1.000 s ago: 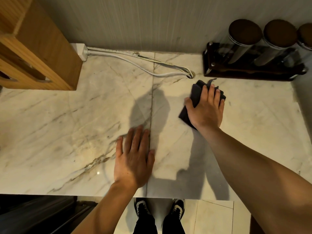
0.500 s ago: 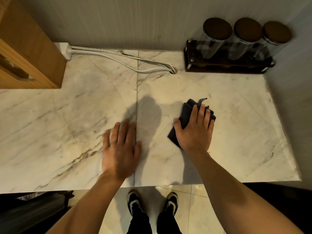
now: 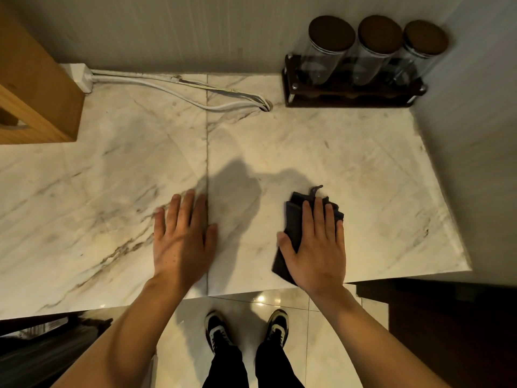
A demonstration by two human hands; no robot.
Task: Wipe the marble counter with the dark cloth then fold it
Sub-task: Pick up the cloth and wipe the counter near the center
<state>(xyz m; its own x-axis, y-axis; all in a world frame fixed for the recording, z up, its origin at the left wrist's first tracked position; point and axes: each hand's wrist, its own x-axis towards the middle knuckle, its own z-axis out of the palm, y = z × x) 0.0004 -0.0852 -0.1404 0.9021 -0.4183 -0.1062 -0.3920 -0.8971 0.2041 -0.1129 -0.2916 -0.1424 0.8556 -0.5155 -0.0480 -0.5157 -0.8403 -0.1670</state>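
The dark cloth (image 3: pixel 293 217), bunched into a small pad with a loop sticking out at its far end, lies on the white marble counter (image 3: pixel 349 163) near the front edge. My right hand (image 3: pixel 314 247) presses flat on top of it, fingers spread, and hides most of it. To its left my left hand (image 3: pixel 181 239) rests flat on the bare marble beside the slab seam, fingers apart, holding nothing.
A dark wooden rack (image 3: pixel 352 93) with three lidded glass jars (image 3: pixel 327 51) stands at the back right against the wall. White cables (image 3: pixel 173 91) run along the back to a hole in the counter. A wooden box (image 3: pixel 33 102) sits back left. A wall bounds the right side.
My right hand has dragged the cloth from the back, near the jar rack, toward the front edge of the counter. My left hand has stayed flat on the marble.
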